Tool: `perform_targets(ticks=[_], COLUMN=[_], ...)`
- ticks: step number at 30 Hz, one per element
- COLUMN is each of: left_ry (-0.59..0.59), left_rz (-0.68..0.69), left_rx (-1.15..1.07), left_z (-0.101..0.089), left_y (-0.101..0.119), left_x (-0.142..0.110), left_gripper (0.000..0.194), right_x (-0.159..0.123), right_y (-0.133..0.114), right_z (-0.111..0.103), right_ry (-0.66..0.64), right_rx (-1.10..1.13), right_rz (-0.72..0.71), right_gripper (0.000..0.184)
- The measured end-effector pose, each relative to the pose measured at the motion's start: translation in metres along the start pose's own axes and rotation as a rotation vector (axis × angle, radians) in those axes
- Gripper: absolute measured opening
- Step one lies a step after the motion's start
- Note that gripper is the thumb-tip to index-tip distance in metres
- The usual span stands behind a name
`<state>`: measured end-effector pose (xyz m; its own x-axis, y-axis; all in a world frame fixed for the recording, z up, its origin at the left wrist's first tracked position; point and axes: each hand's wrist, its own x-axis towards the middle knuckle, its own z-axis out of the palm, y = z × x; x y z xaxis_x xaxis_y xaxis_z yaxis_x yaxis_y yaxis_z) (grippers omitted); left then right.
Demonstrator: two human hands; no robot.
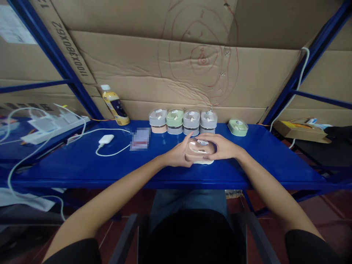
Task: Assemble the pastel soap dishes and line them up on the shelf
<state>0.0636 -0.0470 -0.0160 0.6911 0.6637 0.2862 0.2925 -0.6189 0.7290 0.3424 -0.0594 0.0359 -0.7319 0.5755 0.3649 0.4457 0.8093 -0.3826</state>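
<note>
A pinkish box with a clear, domed lid (202, 147) sits near the front of the blue table, a white label on its top. Around its left side wraps my left hand (180, 153), thumb toward the far edge. My right hand (224, 146) grips the right side, its fingers curled over the lid's far edge. Behind the hands, similar boxes stand in a row of two-high stacks: grey (158, 118), green (175, 118), grey (191, 120) and another grey (209, 119) on top. A single green box (238, 127) stands farther right.
On the left are a yellow drink bottle (115, 105), a white charger case (106, 139) on a cable, a blurred card (140, 139) and a power strip (52, 128). An open cardboard box (302, 132) lies at right. Cardboard (132, 55) walls the back.
</note>
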Motion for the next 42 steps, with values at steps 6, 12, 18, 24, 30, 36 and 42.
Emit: perform_targets(ticks=[6, 12, 18, 24, 30, 36, 42], left_ry=[0.021, 0.005, -0.003, -0.015, -0.048, -0.036, 0.069], left_rz=[0.038, 0.065, 0.112, 0.112, 0.04, 0.099, 0.168], left_rx=[0.045, 0.055, 0.083, 0.097, 0.061, 0.109, 0.026], left_z=[0.002, 0.003, 0.004, 0.002, -0.003, -0.007, -0.007], left_y=[-0.004, -0.002, 0.004, 0.001, -0.007, -0.009, -0.01], left_x=[0.001, 0.0, 0.001, 0.001, 0.003, 0.001, -0.001], left_gripper=[0.147, 0.146, 0.143, 0.14, 0.134, 0.127, 0.12], right_x=[0.004, 0.006, 0.005, 0.0, -0.004, -0.025, -0.063], right_y=[-0.001, -0.003, -0.005, 0.003, 0.001, -0.006, -0.008], right_z=[0.007, 0.008, 0.006, 0.013, 0.014, 0.018, 0.013], right_ry=[-0.05, -0.071, -0.096, -0.084, -0.112, -0.129, 0.051], right_rx=[-0.008, -0.001, 0.028, 0.045, -0.03, -0.095, -0.101], right_rz=[-0.029, -0.037, -0.005, 0.025, 0.046, 0.104, 0.083], right_gripper=[0.076, 0.074, 0.076, 0.079, 0.089, 0.117, 0.105])
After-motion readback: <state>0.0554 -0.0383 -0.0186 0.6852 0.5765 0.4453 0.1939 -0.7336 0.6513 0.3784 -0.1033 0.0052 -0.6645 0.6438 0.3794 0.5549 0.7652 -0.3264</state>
